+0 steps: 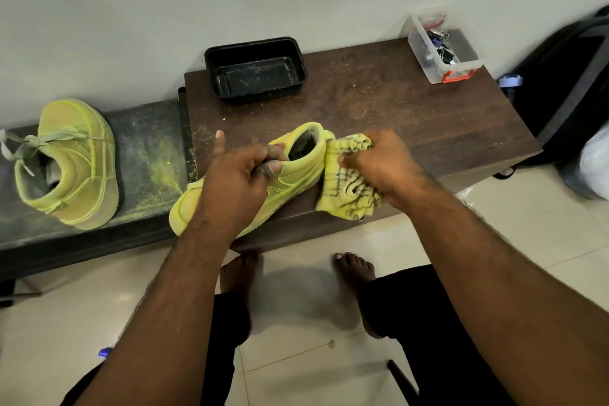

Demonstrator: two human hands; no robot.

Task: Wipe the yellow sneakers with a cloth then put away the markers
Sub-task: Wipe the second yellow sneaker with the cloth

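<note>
One yellow sneaker [296,171] lies on its side at the front edge of the brown wooden bench [395,109]. My left hand [237,175] grips it around the tongue, index finger pointing up. My right hand [379,161] bunches a yellow cloth [346,188] with dark stains and holds it against the sneaker's heel. The second yellow sneaker [72,165] stands upright on the lower dark shelf [148,148] to the left, laces loose. No markers are plainly visible.
A black plastic tray [257,67] sits at the bench's back by the wall. A clear plastic box [441,49] with an orange latch holds small dark items at the back right. Yellow dust speckles bench and shelf. A black bag [566,86] leans at right. My bare feet stand on the tile floor.
</note>
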